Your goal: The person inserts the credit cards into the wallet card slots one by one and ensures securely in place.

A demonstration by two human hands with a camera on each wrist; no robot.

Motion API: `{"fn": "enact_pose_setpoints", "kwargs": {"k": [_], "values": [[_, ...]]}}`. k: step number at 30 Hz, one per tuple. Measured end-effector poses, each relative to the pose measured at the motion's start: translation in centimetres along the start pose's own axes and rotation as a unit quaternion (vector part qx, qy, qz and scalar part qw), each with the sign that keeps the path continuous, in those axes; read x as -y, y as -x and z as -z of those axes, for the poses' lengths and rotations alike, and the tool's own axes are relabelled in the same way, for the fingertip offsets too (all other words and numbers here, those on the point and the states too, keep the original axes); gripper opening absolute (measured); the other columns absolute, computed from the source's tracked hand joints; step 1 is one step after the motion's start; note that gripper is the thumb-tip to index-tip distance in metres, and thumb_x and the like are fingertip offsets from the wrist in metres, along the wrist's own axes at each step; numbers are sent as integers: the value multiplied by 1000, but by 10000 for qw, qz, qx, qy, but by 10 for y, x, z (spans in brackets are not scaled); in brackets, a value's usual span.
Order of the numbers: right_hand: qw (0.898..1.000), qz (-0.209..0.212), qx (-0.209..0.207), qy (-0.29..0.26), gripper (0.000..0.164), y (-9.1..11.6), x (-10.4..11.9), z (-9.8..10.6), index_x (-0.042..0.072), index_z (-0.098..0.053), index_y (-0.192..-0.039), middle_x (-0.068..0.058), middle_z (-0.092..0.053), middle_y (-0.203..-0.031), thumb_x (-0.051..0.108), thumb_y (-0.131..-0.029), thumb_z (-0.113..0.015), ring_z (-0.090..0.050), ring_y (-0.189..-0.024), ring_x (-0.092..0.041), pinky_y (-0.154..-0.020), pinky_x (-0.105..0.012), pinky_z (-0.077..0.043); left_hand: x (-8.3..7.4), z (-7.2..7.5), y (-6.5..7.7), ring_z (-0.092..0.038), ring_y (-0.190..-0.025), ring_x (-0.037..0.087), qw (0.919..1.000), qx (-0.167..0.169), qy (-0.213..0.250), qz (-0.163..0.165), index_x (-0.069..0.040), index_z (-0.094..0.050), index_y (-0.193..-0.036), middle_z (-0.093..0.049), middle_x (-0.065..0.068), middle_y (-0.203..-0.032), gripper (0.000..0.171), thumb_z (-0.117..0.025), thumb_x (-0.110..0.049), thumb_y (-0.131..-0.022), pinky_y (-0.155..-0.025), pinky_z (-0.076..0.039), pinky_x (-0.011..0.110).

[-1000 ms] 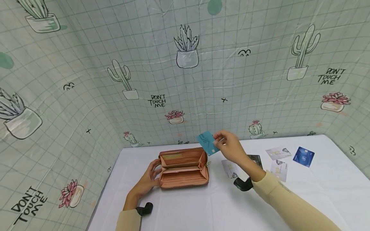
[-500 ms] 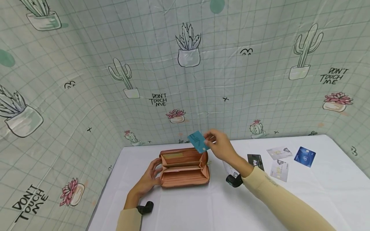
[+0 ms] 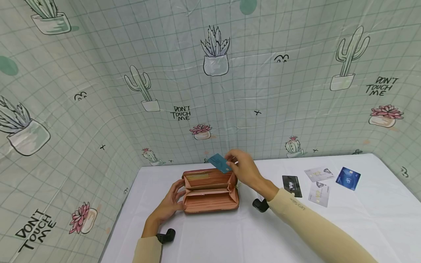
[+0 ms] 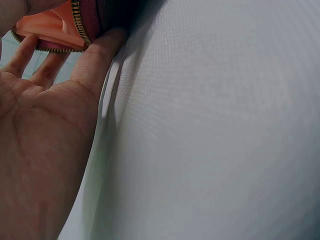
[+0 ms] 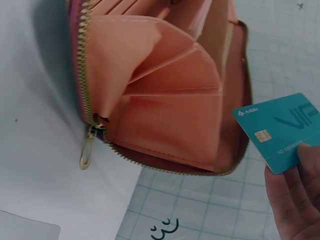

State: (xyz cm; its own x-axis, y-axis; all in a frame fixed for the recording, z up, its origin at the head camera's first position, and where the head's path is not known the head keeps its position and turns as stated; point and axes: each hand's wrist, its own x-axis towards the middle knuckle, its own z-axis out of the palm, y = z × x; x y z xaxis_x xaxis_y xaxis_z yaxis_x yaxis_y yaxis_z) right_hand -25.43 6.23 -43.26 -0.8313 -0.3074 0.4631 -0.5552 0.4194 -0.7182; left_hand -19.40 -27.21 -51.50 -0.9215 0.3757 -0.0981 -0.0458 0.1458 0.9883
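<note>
An orange-brown zip wallet (image 3: 211, 203) lies unzipped and spread on the white table, its pockets facing up. My left hand (image 3: 170, 202) grips its left end; in the left wrist view the thumb lies along the wallet's zipped edge, with other fingers at the far edge. Above the wallet's back right corner, my right hand (image 3: 245, 168) pinches a teal VIP card (image 3: 217, 163) by one end, clear of the pockets. The right wrist view shows the card's chip (image 5: 262, 135) and the wallet's zip pull (image 5: 87, 150). A yellowish strip (image 3: 198, 177) shows in the rear pocket.
To the right lie a black VIP card (image 3: 291, 186), two silver-white VIP cards, one farther back (image 3: 318, 174) and one nearer (image 3: 319, 194), and a blue card (image 3: 348, 178). Another pale card (image 5: 27, 229) is mostly hidden under my right wrist. A patterned cloth (image 3: 236, 91) hangs behind the table.
My right hand has carried the teal card leftward, over the back of the wallet, and the card has tilted flatter. The black card is now uncovered. My left hand stays on the wallet.
</note>
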Motion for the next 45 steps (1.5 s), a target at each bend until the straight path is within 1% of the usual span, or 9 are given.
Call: {"fn": "enact_pose_setpoints", "kwargs": {"k": [5,10,16,19,23,30,33,39,45], "values": [[9993,116,14,342,15,2,-2,-4,1,-72,-109,-14,-73,-107,-6,-95,-72,-71,-95,-29,-80,-40,-60,1,0,0,-16,-157,47,10000,-20,-21,8,-5,-10,-167,-8,22,-174,102,-71,11,-85,-121,-24,65],[9959,398,-88,807,16,5,-9,-7,2,-72,-109,-13,-72,-105,-5,-95,-73,-71,-95,-27,-81,-40,-60,2,0,0,-17,-157,47,10000,6,-47,-10,-5,-10,-167,-9,21,-174,102,-71,11,-86,-119,-27,61],[9900,789,-209,1151,15,8,-17,-9,3,-74,-106,-10,-72,-103,-4,-94,-75,-72,-93,-27,-79,-39,-60,0,0,0,-17,-157,48,10000,32,-65,-49,-4,-9,-167,-8,23,-174,102,-72,9,-87,-120,-25,64],[9880,876,-203,1253,14,9,-19,-8,3,-75,-105,-9,-72,-103,-5,-93,-75,-73,-94,-27,-79,-39,-61,-2,0,0,-17,-157,49,9999,41,-76,-62,-3,-9,-167,-8,23,-174,102,-72,7,-88,-121,-24,65],[9846,1047,-122,1393,15,8,-21,-8,4,-75,-106,-8,-73,-104,-6,-94,-73,-74,-95,-27,-81,-39,-61,-2,0,1,-17,-157,48,9999,58,-75,-61,-3,-9,-167,-8,23,-174,102,-73,7,-88,-120,-26,63],[9739,1355,123,1816,17,5,-24,-10,7,-77,-105,-6,-70,-97,-5,-93,-74,-72,-82,-21,-72,-35,-60,-2,-1,1,-17,-157,48,9999,79,-73,-70,-3,-10,-167,-8,23,-174,101,-72,7,-88,-120,-25,66],[9697,1459,242,1944,18,4,-24,-10,8,-77,-104,-6,-69,-95,-6,-92,-75,-71,-79,-20,-70,-34,-59,-2,-1,1,-18,-156,49,9999,90,-104,-92,-3,-10,-167,-8,23,-174,100,-71,8,-88,-120,-26,64],[9646,1668,354,2012,20,3,-21,-12,6,-77,-104,-7,-68,-95,-9,-92,-73,-67,-73,-17,-64,-31,-57,-2,-1,1,-18,-156,49,9999,74,-99,-115,-3,-10,-167,-8,23,-174,101,-72,7,-88,-120,-26,64],[9509,1903,508,2386,23,1,-22,-15,6,-76,-105,-6,-66,-97,-12,-91,-73,-66,-76,-16,-63,-28,-55,-2,-1,0,-17,-157,49,9999,48,-55,-75,-3,-11,-167,-8,23,-174,101,-72,8,-88,-121,-21,69]]}}
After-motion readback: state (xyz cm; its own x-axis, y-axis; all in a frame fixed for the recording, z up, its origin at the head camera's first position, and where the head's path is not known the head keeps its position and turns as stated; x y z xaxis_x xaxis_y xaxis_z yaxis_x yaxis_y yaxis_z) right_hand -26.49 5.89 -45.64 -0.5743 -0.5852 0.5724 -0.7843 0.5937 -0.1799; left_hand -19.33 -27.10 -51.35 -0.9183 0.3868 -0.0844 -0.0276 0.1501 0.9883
